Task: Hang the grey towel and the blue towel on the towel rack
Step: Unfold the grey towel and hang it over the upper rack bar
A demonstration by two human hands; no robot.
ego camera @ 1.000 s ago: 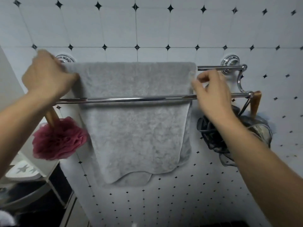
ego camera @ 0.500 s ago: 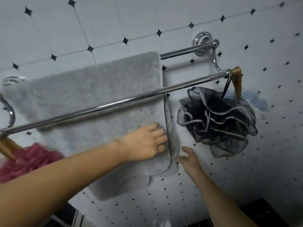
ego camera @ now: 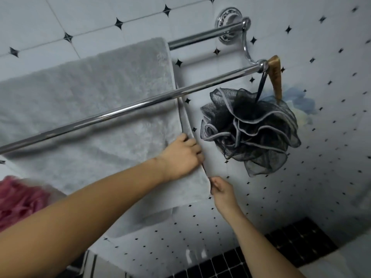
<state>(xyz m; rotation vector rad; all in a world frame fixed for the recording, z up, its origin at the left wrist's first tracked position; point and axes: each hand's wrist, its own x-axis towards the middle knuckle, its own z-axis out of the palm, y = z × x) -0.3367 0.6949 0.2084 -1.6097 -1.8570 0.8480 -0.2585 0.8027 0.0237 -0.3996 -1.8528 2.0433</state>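
tugging at the right-hand edge now, both hands have come down from the top of the towel rack [ego camera: 120, 113], where a second ago they sat at the two upper corners of the grey towel [ego camera: 90, 81]. half a second ago the left hand [ego camera: 182, 155] lay flat on the cloth; now its fingers are curled round the towel's right edge just below the front bar, and the right hand [ego camera: 221, 189] has risen to pinch the same edge lower down, near the bottom corner. the towel itself is draped over the back bar and hangs behind the front one, so the hanging looks done and this reads as straightening. the blue towel is nowhere in view, which leaves that half of the task open. the towel's left end runs off the frame, and the left forearm covers part of its lower hem. which of the two layers the right fingertips hold cannot be told. a pale blue patch behind the black bath puff [ego camera: 251, 129] is too blurred to name, and the pink puff [ego camera: 18, 199] at the left is cut off.
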